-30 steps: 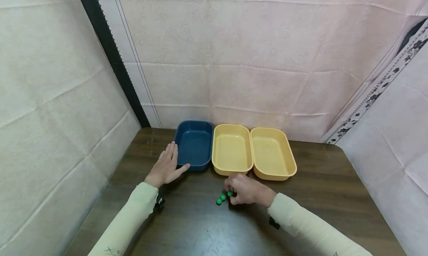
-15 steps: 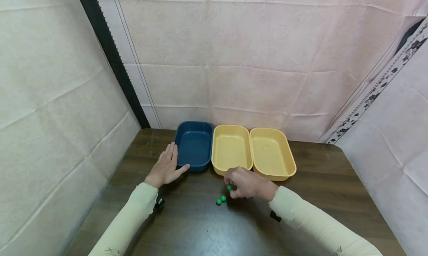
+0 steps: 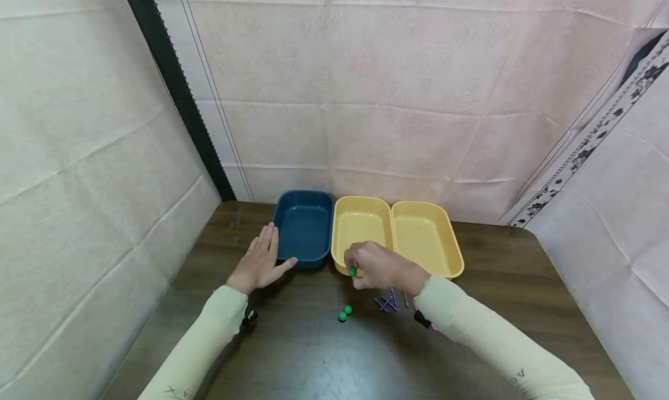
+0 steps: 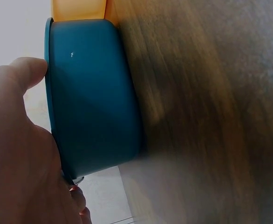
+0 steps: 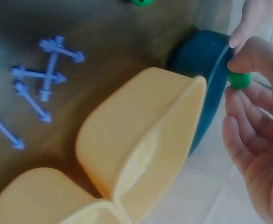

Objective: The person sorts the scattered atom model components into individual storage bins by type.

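My right hand [image 3: 378,266] pinches a green ball [image 5: 239,80] between thumb and fingers, held up near the front rim of the middle yellow bin [image 3: 363,223]. My left hand [image 3: 259,262] lies with straight, spread fingers along the left and front rim of the blue bin [image 3: 305,226]; in the left wrist view its thumb touches that rim. Two more green balls [image 3: 345,313] sit together on the table, in front of the bins. Several purple sticks with arrow-shaped ends [image 5: 38,74] lie loosely crossed on the table beneath the right wrist.
A second yellow bin [image 3: 425,237] stands at the right, side by side with the middle one. The bins line the back of the dark wooden table [image 3: 292,353]. Pale cloth [image 3: 334,86] hangs behind and on both sides.
My right hand has lifted the green ball off the table and carried it up and back to the middle yellow bin's front, uncovering the purple sticks. The left hand has stayed still.
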A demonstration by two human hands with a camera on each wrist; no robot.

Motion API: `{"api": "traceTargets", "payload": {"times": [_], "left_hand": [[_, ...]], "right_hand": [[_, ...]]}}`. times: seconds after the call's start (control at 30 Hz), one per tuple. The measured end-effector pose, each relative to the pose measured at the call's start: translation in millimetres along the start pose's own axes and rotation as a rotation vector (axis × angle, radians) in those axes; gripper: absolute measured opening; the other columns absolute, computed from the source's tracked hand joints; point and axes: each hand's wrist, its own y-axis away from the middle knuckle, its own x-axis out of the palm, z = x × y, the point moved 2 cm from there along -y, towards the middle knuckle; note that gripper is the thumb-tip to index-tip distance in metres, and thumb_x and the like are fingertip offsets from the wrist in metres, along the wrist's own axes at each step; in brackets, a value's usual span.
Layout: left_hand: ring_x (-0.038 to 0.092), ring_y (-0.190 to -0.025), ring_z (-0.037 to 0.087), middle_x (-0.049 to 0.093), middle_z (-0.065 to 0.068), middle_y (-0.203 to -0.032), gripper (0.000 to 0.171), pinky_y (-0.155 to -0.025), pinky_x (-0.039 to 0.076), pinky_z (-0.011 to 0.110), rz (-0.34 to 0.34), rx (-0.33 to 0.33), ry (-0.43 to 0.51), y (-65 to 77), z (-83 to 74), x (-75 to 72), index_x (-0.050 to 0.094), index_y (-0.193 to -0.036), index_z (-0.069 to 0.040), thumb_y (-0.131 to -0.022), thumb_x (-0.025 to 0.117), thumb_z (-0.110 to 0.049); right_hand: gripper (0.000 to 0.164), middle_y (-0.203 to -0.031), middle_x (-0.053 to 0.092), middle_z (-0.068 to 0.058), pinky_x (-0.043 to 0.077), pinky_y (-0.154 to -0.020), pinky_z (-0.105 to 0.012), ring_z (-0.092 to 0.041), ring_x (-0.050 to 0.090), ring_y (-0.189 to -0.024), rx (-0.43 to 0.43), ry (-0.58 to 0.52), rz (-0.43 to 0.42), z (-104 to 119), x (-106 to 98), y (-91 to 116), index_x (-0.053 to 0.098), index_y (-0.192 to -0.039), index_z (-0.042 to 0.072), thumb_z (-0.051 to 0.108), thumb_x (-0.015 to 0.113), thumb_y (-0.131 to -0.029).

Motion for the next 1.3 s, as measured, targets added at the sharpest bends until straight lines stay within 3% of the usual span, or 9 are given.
{"api": "traceTargets", "payload": {"times": [0.43, 0.8, 1.07, 1.3], "left_hand": [[0.004, -0.152, 0.038, 0.000, 0.019, -0.164, 0.103, -0.122, 0.014, 0.056, -0.012, 0.015, -0.013, -1.3, 0.8, 2.3, 0.005, -0.154, 0.002, -0.090, 0.036, -0.073], [0.003, -0.152, 0.037, -0.001, 0.019, -0.164, 0.103, -0.122, 0.013, 0.055, 0.002, 0.012, -0.011, -1.3, 1.8, 0.6, 0.004, -0.154, 0.001, -0.090, 0.038, -0.072], [0.003, -0.152, 0.038, -0.001, 0.019, -0.164, 0.103, -0.122, 0.013, 0.057, 0.000, 0.005, -0.001, -0.6, 2.0, -0.2, 0.003, -0.154, 0.001, -0.091, 0.038, -0.071], [0.001, -0.152, 0.038, -0.002, 0.019, -0.164, 0.103, -0.122, 0.011, 0.057, 0.002, 0.010, 0.003, -1.4, 2.7, 2.2, 0.003, -0.154, 0.002, -0.091, 0.037, -0.072]], "right_hand": [[0.014, -0.085, 0.064, 0.001, 0.051, -0.070, -0.016, -0.007, 0.054, -0.076, -0.006, 0.010, -0.100, -5, -13, -41, 0.067, -0.090, 0.013, 0.018, 0.075, -0.079], [0.014, -0.088, 0.066, -0.001, 0.052, -0.070, -0.015, -0.008, 0.055, -0.078, 0.002, 0.014, -0.119, -18, -10, -79, 0.067, -0.092, 0.012, 0.022, 0.071, -0.083], [0.015, -0.091, 0.066, -0.009, 0.049, -0.066, -0.017, -0.010, 0.053, -0.074, 0.021, -0.003, -0.105, -30, 8, -102, 0.066, -0.093, 0.011, 0.020, 0.071, -0.083], [0.018, -0.095, 0.064, -0.005, 0.054, -0.075, -0.020, -0.015, 0.061, -0.084, 0.093, -0.054, -0.090, -38, 27, -111, 0.066, -0.100, 0.011, 0.019, 0.071, -0.085]]}}
